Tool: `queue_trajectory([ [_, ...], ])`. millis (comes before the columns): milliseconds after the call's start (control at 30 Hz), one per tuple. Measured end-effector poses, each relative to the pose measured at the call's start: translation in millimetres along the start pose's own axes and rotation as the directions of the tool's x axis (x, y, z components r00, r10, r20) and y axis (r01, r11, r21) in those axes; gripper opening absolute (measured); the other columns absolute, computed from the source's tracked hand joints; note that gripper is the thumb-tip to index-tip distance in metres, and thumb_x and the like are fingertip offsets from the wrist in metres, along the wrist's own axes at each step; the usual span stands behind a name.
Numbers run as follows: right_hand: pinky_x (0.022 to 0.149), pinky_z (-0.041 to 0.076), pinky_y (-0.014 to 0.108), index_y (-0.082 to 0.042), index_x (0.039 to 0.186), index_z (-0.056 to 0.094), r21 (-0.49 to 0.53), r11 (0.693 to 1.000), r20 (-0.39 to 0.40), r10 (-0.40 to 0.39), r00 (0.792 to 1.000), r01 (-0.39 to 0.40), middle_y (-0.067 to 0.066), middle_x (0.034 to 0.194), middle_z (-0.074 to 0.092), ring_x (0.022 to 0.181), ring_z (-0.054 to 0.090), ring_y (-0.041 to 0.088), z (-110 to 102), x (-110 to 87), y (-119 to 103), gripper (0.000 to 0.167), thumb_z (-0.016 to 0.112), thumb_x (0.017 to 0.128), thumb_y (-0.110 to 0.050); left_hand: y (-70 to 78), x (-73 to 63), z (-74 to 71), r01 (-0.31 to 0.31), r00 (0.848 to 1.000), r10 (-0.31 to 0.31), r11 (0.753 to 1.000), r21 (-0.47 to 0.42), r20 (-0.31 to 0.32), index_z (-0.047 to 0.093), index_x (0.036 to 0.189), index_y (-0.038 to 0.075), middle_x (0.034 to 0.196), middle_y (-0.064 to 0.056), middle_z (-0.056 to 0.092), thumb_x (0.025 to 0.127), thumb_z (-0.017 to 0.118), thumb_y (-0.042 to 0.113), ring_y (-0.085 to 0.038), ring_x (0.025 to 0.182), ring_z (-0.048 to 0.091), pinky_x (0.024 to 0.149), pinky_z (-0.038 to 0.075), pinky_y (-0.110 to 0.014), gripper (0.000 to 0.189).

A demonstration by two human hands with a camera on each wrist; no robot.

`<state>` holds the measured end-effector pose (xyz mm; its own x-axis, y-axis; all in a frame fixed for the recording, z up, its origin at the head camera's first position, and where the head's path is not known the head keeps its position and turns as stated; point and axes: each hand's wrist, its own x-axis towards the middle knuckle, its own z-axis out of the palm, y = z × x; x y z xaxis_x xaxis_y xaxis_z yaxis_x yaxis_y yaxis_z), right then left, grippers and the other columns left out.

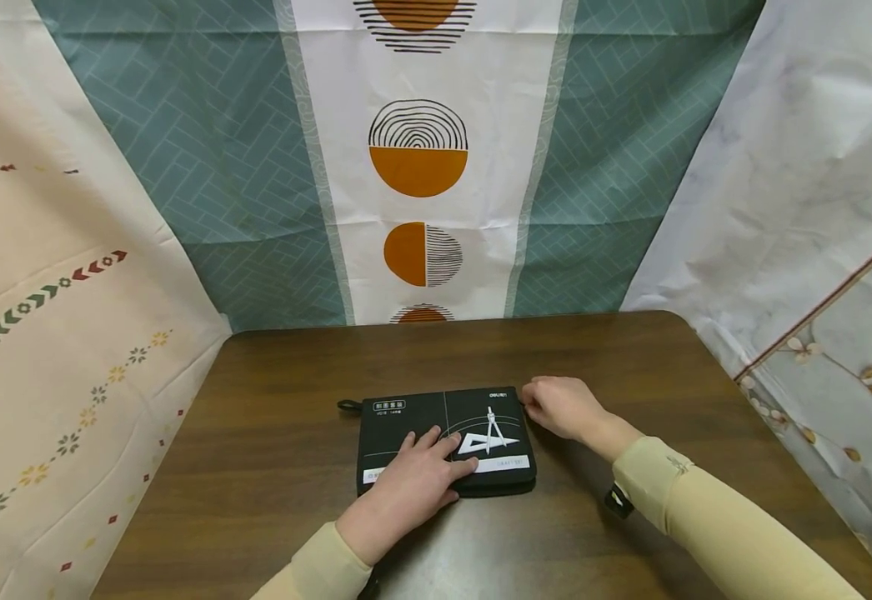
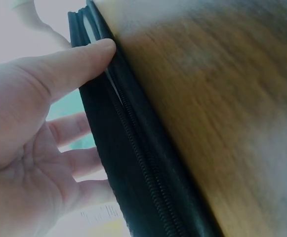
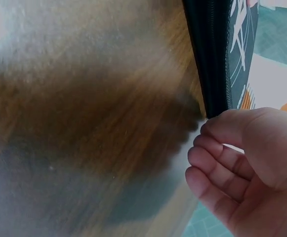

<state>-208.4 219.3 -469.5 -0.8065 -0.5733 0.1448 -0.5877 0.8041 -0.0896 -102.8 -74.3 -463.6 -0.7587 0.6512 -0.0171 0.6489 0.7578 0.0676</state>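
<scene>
A black zippered case [image 1: 413,421] lies on the table, printed with a white compass and a set square. My left hand [image 1: 417,483] rests on its top with fingers spread. In the left wrist view, the thumb touches the zippered side [image 2: 148,182], where a narrow pale gap shows between the zipper edges. My right hand [image 1: 562,407] is at the far right corner of the case. Its thumb and curled fingers pinch the zipper pull, which they hide, at the end of the zippered edge [image 3: 212,59] in the right wrist view.
The brown wooden table [image 1: 286,375] extends around the case. A small black loop [image 1: 349,406] sticks out at the case's far left corner. Patterned cloths [image 1: 256,183] hang behind the table and along both sides.
</scene>
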Motion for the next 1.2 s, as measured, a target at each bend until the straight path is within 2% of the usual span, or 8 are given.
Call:
queue_trajectory([
  [367, 0.062, 0.056, 0.043, -0.016, 0.082, 0.067, -0.013, 0.998, 0.037, 0.055, 0.998, -0.055, -0.002, 0.077, 0.064, 0.067, 0.057, 0.016, -0.2, 9.7, -6.5, 0.02, 0.081, 0.095, -0.009, 1.8, -2.1, -0.2, -0.004, 1.0, 0.005, 0.999, 0.037, -0.019, 0.073, 0.146, 0.036, 0.156, -0.01, 0.063, 0.098, 0.086, 0.035, -0.042, 0.142, 0.06, 0.107, 0.055, -0.066, 0.05],
  [633, 0.064, 0.057, 0.042, -0.013, 0.086, 0.071, -0.063, 0.994, 0.06, 0.088, 0.994, -0.084, 0.001, 0.078, 0.068, 0.067, 0.058, 0.018, 3.4, 19.8, -6.5, 0.017, 0.084, 0.095, -0.008, 3.4, -1.3, -2.4, -0.003, 1.0, 0.004, 1.0, 0.031, -0.022, 0.073, 0.146, 0.037, 0.156, -0.01, 0.063, 0.098, 0.087, 0.034, -0.042, 0.142, 0.06, 0.107, 0.055, -0.066, 0.05],
  [767, 0.065, 0.058, 0.043, -0.014, 0.086, 0.073, -0.073, 0.995, 0.069, 0.078, 0.995, -0.073, 0.001, 0.08, 0.07, 0.068, 0.061, 0.018, 3.1, 19.3, -4.7, 0.017, 0.084, 0.096, -0.008, 3.7, -0.8, -3.3, 0.0, 1.0, 0.001, 1.0, 0.024, -0.015, 0.073, 0.146, 0.036, 0.156, -0.01, 0.063, 0.098, 0.087, 0.034, -0.042, 0.142, 0.06, 0.107, 0.055, -0.066, 0.05],
  [967, 0.068, 0.06, 0.045, -0.015, 0.086, 0.073, -0.067, 0.997, 0.043, 0.032, 0.999, -0.029, 0.002, 0.082, 0.072, 0.072, 0.066, 0.02, 1.9, 15.1, -4.3, 0.016, 0.083, 0.095, -0.006, 2.8, -0.2, -1.8, -0.004, 1.0, 0.004, 1.0, 0.023, -0.019, 0.073, 0.145, 0.036, 0.156, -0.011, 0.063, 0.098, 0.087, 0.034, -0.042, 0.142, 0.06, 0.106, 0.055, -0.066, 0.049],
  [1200, 0.065, 0.058, 0.046, -0.017, 0.081, 0.068, -0.048, 0.999, 0.01, 0.011, 1.0, -0.01, 0.0, 0.078, 0.069, 0.069, 0.064, 0.02, 1.4, 9.3, -5.0, 0.024, 0.084, 0.094, -0.005, 2.2, -0.4, -0.6, -0.008, 0.999, 0.008, 1.0, 0.021, -0.033, 0.074, 0.144, 0.037, 0.155, -0.01, 0.064, 0.097, 0.087, 0.034, -0.042, 0.141, 0.061, 0.106, 0.055, -0.066, 0.049],
])
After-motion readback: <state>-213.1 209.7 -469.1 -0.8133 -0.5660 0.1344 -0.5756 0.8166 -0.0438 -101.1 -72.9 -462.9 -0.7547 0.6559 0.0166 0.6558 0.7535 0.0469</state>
